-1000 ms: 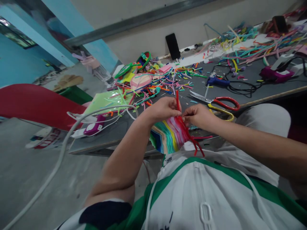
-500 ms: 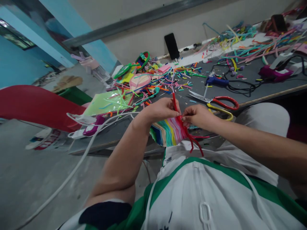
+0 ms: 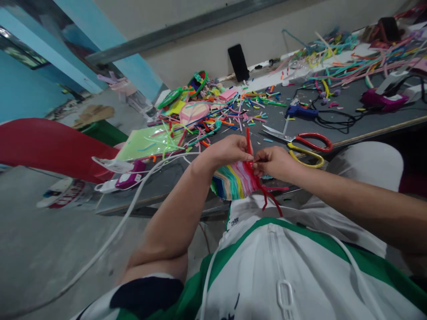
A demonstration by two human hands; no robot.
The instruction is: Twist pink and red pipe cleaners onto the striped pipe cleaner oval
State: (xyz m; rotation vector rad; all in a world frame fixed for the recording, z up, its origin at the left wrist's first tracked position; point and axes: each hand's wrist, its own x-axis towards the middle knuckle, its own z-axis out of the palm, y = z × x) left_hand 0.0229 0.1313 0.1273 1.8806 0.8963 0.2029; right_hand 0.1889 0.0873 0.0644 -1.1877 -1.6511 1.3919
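A striped piece of pipe cleaners (image 3: 233, 180), in blue, beige, aqua, yellow, pink and red bands, hangs below my hands at the table's edge. My left hand (image 3: 235, 149) pinches the red pipe cleaner (image 3: 248, 138) at the piece's right side, one end sticking up past the thumb. Close beside it, my right hand (image 3: 268, 161) has its fingertips pressed together on the same red strand. What exactly lies between those fingertips is hidden. Loose red ends (image 3: 271, 200) dangle beneath, over my lap.
Scissors (image 3: 308, 142) with red and yellow handles lie right of my hands. Behind them is a blue glue gun (image 3: 302, 112) with a black cord. Pipe cleaner scraps (image 3: 247, 106) litter the table. A phone (image 3: 239, 63) leans on the wall; a white cable (image 3: 133, 204) crosses at left.
My left hand has shifted slightly to the right, and the upright red end has moved right with it. The right hand stays almost where it was.
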